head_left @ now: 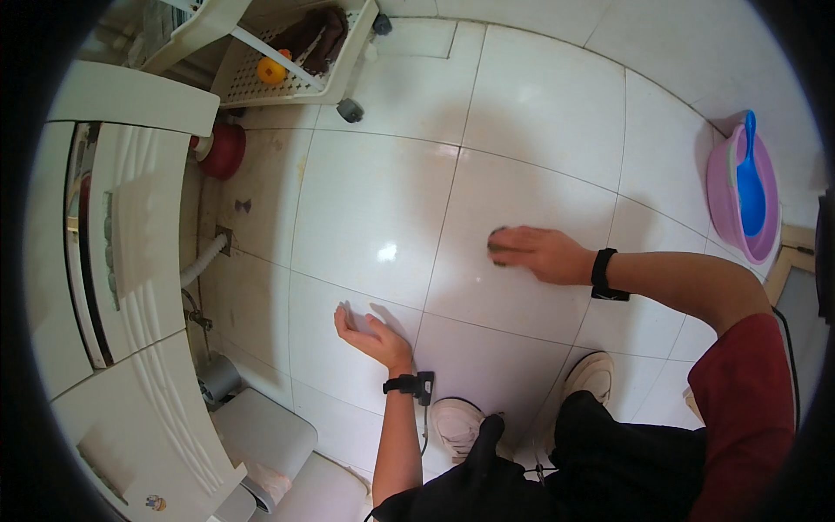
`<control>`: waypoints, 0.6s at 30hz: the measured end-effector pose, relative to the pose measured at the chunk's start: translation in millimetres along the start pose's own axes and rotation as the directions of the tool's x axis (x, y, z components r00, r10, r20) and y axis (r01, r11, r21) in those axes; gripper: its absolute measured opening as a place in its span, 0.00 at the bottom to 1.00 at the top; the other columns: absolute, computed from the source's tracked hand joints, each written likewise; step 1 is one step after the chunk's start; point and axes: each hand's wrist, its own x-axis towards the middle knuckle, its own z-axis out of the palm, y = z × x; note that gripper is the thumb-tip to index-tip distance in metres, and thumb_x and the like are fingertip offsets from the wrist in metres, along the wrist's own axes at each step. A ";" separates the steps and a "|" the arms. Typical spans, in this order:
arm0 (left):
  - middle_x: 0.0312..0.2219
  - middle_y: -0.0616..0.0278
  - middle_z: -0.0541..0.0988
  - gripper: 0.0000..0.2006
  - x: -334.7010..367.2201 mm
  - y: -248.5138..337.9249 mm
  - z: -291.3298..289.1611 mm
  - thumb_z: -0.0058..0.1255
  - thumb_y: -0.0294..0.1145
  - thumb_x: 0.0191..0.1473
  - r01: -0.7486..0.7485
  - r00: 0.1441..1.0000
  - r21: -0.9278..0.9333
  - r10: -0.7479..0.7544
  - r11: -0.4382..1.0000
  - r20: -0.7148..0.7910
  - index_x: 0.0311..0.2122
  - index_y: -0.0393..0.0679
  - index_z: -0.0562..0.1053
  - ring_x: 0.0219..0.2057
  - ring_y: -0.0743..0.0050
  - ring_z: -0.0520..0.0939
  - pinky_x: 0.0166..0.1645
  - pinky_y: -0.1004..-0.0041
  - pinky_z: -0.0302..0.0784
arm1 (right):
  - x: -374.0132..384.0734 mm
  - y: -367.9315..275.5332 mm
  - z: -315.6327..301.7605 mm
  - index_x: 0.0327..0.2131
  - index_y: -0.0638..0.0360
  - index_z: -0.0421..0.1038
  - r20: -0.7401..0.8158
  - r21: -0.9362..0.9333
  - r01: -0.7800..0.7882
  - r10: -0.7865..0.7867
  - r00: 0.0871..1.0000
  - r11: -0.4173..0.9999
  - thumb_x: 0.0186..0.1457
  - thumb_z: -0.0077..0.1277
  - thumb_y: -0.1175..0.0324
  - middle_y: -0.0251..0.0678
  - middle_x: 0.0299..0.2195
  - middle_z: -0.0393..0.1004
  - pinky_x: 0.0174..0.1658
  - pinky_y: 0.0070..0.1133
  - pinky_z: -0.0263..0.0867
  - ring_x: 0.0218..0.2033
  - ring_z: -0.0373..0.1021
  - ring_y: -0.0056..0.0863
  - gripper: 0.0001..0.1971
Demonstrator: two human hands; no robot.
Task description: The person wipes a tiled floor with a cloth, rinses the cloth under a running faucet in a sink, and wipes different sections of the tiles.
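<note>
My right hand [550, 256] is closed over a small dark greenish pad [495, 247], pressed against the white tiled floor [374, 191]. Most of the pad is hidden under the fingers, so its exact kind does not show. Over the tiles to the left, in front of my left shoe [456, 424], my left hand [376, 343] is held open and empty, its fingers loosely curled and apart. Both wrists wear black straps.
Along the left stands a white cabinet [143, 217], with a red plunger [224, 152] and a grey hose [205, 261] beside it. A wheeled rack [335, 83] is at the far left. By the right wall sits a pink basin [720, 187] holding a blue dipper [750, 200].
</note>
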 end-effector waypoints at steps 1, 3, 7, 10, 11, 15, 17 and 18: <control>0.65 0.39 0.59 0.28 -0.1 0.1 0.0 0.38 0.20 0.60 0.000 1.000 0.001 0.000 1.000 0.000 0.66 0.28 0.54 0.69 0.44 0.60 0.77 0.52 0.47 | -0.2 2.2 0.4 0.58 0.53 0.70 0.000 0.001 0.000 0.000 1.000 1.000 0.54 0.50 0.83 0.37 0.65 0.66 0.65 0.32 0.67 0.64 0.65 0.40 0.27; 0.65 0.39 0.59 0.28 0.0 0.2 -0.3 0.39 0.21 0.61 0.002 1.000 -0.003 -0.002 1.000 0.002 0.66 0.28 0.54 0.69 0.44 0.60 0.77 0.52 0.47 | 1.8 10.8 0.2 0.61 0.53 0.68 -0.238 -0.126 -0.200 0.166 0.957 0.972 0.54 0.50 0.84 0.37 0.65 0.64 0.65 0.32 0.67 0.65 0.65 0.40 0.30; 0.65 0.39 0.60 0.28 -0.7 0.1 -2.0 0.40 0.21 0.62 -0.007 1.000 0.034 0.007 0.999 0.006 0.66 0.28 0.54 0.69 0.43 0.60 0.76 0.52 0.47 | 30.4 11.7 -10.8 0.60 0.55 0.68 -0.343 0.053 -0.321 0.319 0.883 0.945 0.61 0.51 0.79 0.36 0.65 0.64 0.63 0.31 0.67 0.64 0.65 0.40 0.24; 0.65 0.39 0.60 0.27 -1.4 0.0 0.5 0.40 0.23 0.64 -0.012 1.000 0.033 0.012 0.999 0.008 0.67 0.28 0.54 0.69 0.43 0.60 0.76 0.53 0.48 | 51.0 9.6 -8.0 0.58 0.55 0.70 -0.357 0.040 -0.262 0.259 0.897 0.964 0.63 0.52 0.76 0.36 0.63 0.66 0.62 0.31 0.69 0.64 0.65 0.39 0.20; 0.65 0.39 0.60 0.27 -0.9 1.5 1.5 0.40 0.23 0.64 -0.006 1.000 0.039 0.006 0.999 0.004 0.66 0.28 0.54 0.68 0.43 0.61 0.76 0.53 0.48 | 52.3 11.0 -4.9 0.58 0.55 0.70 -0.356 0.041 -0.270 0.266 0.896 0.962 0.63 0.52 0.76 0.36 0.63 0.66 0.62 0.31 0.69 0.64 0.65 0.39 0.20; 0.64 0.39 0.61 0.26 -1.7 4.9 1.8 0.40 0.24 0.65 0.015 1.000 0.028 -0.015 0.999 -0.001 0.66 0.28 0.55 0.68 0.44 0.61 0.76 0.53 0.49 | 44.5 21.2 3.0 0.55 0.54 0.72 -0.253 -0.110 -0.045 0.016 0.967 0.993 0.59 0.54 0.77 0.35 0.61 0.69 0.57 0.31 0.73 0.60 0.69 0.37 0.19; 0.64 0.40 0.61 0.26 -1.0 4.8 -0.7 0.40 0.23 0.65 0.010 1.000 0.038 -0.010 0.999 -0.001 0.66 0.28 0.55 0.68 0.44 0.61 0.76 0.53 0.49 | 34.5 21.6 0.4 0.52 0.55 0.73 -0.203 -0.126 0.025 -0.050 0.978 0.992 0.57 0.53 0.78 0.35 0.59 0.69 0.57 0.31 0.72 0.60 0.68 0.37 0.19; 0.64 0.40 0.61 0.26 -0.7 4.5 -1.8 0.40 0.23 0.64 0.007 1.000 0.045 -0.007 0.999 0.002 0.66 0.28 0.55 0.68 0.44 0.62 0.76 0.53 0.49 | 26.1 21.8 -3.0 0.52 0.54 0.74 -0.138 -0.143 0.063 -0.083 0.987 0.988 0.57 0.55 0.77 0.35 0.58 0.71 0.54 0.30 0.74 0.57 0.70 0.36 0.18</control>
